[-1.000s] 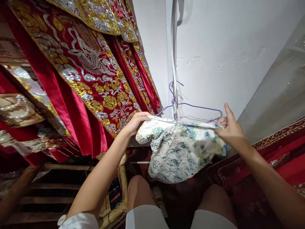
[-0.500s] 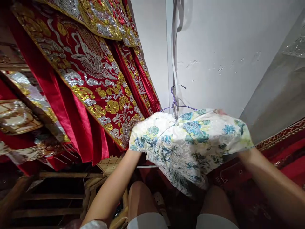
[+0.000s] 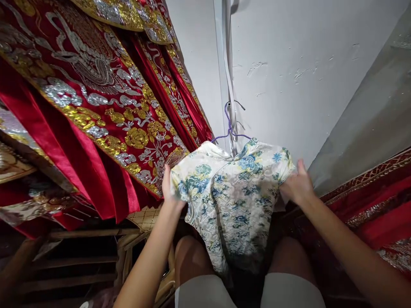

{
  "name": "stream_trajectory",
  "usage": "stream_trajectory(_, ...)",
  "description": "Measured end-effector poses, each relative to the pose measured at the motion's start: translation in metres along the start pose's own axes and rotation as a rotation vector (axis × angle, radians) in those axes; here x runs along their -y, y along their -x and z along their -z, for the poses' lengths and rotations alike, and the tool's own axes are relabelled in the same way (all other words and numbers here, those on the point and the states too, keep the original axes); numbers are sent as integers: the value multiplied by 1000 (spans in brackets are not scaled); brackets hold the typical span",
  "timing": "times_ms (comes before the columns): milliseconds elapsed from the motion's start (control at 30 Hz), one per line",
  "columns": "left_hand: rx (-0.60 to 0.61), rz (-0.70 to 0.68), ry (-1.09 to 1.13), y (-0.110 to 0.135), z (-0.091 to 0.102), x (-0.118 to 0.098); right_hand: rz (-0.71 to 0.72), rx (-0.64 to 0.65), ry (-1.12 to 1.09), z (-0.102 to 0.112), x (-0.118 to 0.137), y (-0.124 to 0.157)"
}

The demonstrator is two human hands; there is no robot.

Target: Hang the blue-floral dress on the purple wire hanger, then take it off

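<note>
A small white dress with blue and green flowers hangs on a purple wire hanger, whose hook catches at the white wall. My left hand grips the dress at its left shoulder, fingers closed on the cloth. At the right shoulder my right hand holds the sleeve edge, thumb up. The dress drapes down between my knees.
Red garments embroidered with gold and silver hang close on the left. A white strap runs down the wall behind the hanger. Red patterned cloth lies at the right. Wooden slats and a woven chair stand below left.
The dress was bunched below the bare hanger; it has been pulled up over it and now hangs smoothed. Both hands moved from the hanger's ends down to the shoulders.
</note>
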State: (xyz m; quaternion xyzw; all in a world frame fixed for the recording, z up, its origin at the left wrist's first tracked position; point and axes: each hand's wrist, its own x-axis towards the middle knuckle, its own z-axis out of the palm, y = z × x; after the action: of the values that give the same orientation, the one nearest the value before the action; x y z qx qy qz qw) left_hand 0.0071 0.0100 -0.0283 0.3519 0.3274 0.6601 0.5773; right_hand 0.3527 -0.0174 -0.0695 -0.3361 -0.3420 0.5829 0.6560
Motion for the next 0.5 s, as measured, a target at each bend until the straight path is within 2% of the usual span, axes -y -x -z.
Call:
stream_trajectory(133, -15, -74, -55, -1, -14, -25, 66, -65, -96, -30, 45, -4)
stream_trajectory(233, -5, -183, -178, -12, -17, -37, 156, -50, -92, -63, 83, 2)
stream_trajectory(300, -22, -266, -339, -17, -13, -41, 220, -13, -74, -81, 100, 13)
stream_trajectory(400, 24, -409, -688, -16, -5, -36, 254, 101, 27, -99, 105, 36)
stream_trajectory(500, 175, -526, -940, -13, -3, -19, 235, 263, 217, -109, 90, 52)
